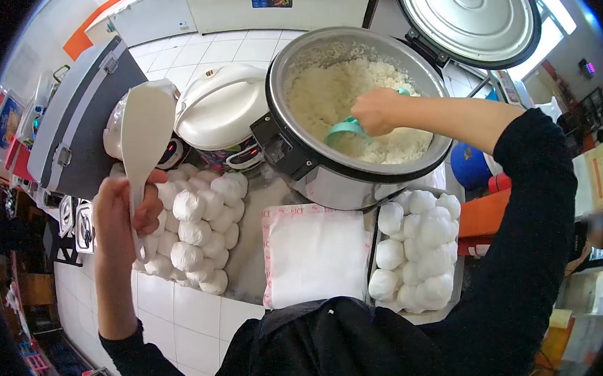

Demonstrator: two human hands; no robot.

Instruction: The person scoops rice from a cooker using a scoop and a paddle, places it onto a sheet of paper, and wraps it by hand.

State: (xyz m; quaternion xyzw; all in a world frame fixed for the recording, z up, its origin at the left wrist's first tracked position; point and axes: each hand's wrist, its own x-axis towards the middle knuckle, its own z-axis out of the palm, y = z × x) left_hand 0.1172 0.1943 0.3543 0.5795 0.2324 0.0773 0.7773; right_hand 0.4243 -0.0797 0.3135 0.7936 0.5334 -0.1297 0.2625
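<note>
On a steel counter above white floor tiles, the left hand (124, 210) grips a white paddle (144, 131), the right hand (375, 111) a teal scoop (344, 129).

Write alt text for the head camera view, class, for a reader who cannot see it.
A person's right hand dips a teal scoop into a large open rice cooker of white rice, while the left hand holds up a white paddle. Wrapped rice balls fill trays on both sides.

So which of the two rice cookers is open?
The large steel rice cooker, lid raised, rice exposed, right hand scooping inside. The smaller white cooker on its left is closed.
</note>
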